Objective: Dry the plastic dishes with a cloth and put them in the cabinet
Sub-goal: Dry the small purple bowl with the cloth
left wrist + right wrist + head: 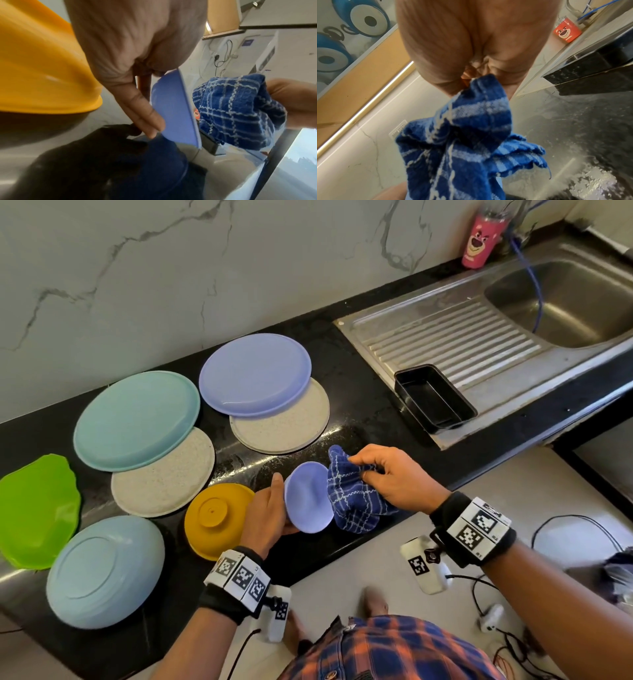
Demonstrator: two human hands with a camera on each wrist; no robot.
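Hands (270, 508) (394, 477) hold lilac bowl (308, 496), cloth (356, 498) at counter edge (359, 537).

We wear a black band (474, 534) on each wrist, each carrying white blocks printed with black square codes. A small white camera (424, 565) hangs under each band, trailing a thin black cable. Our shirt (387, 648) is plaid, orange and blue.
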